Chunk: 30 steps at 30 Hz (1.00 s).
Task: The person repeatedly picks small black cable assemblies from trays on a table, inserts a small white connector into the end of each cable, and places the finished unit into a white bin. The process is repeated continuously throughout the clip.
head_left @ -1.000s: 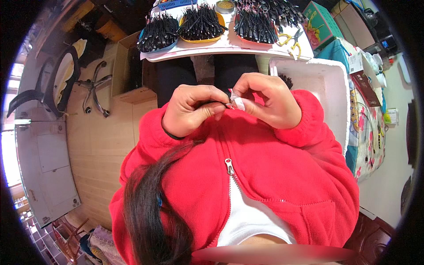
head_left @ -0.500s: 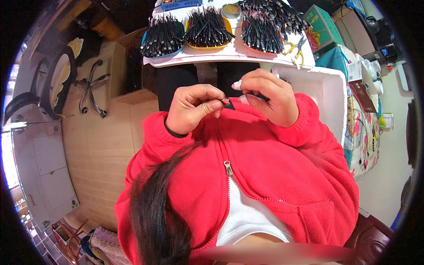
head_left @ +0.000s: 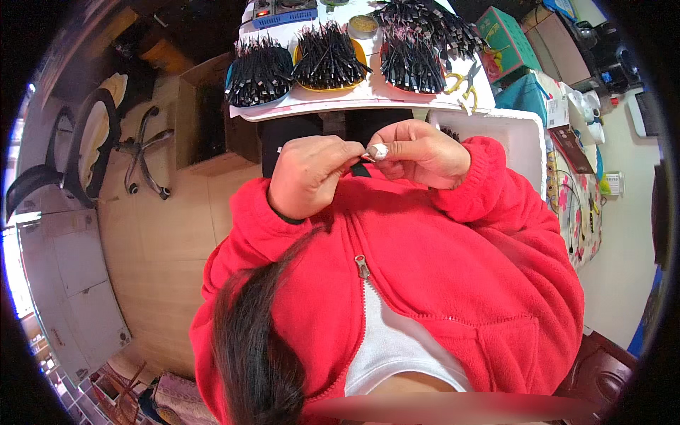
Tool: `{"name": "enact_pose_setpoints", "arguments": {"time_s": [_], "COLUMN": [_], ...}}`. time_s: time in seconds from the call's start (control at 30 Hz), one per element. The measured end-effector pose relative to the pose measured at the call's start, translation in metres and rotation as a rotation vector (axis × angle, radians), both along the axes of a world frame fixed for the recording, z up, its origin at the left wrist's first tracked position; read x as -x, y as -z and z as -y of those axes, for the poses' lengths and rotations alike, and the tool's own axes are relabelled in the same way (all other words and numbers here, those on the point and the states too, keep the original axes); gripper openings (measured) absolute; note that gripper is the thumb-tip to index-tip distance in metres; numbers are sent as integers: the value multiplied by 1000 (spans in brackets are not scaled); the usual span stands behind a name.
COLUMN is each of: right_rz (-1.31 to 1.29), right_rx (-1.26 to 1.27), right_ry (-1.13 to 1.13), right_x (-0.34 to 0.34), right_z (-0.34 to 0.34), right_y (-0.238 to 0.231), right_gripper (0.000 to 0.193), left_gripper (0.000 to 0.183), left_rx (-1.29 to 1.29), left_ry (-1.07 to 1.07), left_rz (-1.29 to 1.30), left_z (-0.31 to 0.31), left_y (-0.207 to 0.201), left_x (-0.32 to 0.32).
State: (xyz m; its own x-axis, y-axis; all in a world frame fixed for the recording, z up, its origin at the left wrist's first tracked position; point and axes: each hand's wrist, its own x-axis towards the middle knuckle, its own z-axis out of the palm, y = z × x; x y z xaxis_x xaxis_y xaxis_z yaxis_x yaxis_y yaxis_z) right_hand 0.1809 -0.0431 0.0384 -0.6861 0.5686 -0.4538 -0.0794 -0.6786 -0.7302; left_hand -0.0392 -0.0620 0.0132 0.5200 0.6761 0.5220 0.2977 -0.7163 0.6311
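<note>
In front of my chest both hands meet, fingertips nearly touching. My left hand [head_left: 309,176] is closed, back of the hand up, pinching a short black cable [head_left: 363,170] that mostly hides behind the fingers. My right hand [head_left: 428,154], with white wrapping [head_left: 378,151] on its fingertips, closes in a pinch at the thin reddish end of that same cable. Bundles of similar black cables with fine pinkish wire ends fill a blue tray [head_left: 231,75], a yellow tray [head_left: 364,54] and a red tray [head_left: 418,91] on the white table [head_left: 333,100] beyond.
Yellow-handled pliers [head_left: 464,85] lie at the table's right, near a loose cable heap [head_left: 443,25]. A round tin [head_left: 363,26] and a blue device [head_left: 285,18] sit behind. A white foam box [head_left: 506,127] stands right, a cardboard box [head_left: 212,120] left.
My right hand has come leftward to the left hand, its fingers going from apart to a pinch. The left hand has turned over, back upward. The whole view has shifted slightly.
</note>
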Motion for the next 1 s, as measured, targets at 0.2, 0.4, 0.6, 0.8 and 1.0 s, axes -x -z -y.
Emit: {"name": "enact_pose_setpoints", "arguments": {"time_s": [0.2, 0.4, 0.6, 0.8, 1.0], "right_rz": [95, 109, 266, 80, 141], "right_rx": [-1079, -1712, -1562, -769, -992], "right_ry": [73, 121, 152, 234, 204], "right_x": [9, 25, 36, 54, 57], "right_z": [-5, -16, -12, -11, -30], "right_y": [-7, -20, -20, -4, -8], "right_gripper": [17, 26, 13, 11, 17], "left_gripper": [8, 13, 14, 18, 17], "left_rx": [908, 1147, 1118, 404, 391], "left_ry": [274, 570, 569, 71, 24], "left_rz": [742, 1053, 1013, 349, 330], "left_z": [6, -2, -17, -21, -32], "left_y": [4, 16, 8, -14, -16], "left_x": [9, 6, 12, 39, 53]}}
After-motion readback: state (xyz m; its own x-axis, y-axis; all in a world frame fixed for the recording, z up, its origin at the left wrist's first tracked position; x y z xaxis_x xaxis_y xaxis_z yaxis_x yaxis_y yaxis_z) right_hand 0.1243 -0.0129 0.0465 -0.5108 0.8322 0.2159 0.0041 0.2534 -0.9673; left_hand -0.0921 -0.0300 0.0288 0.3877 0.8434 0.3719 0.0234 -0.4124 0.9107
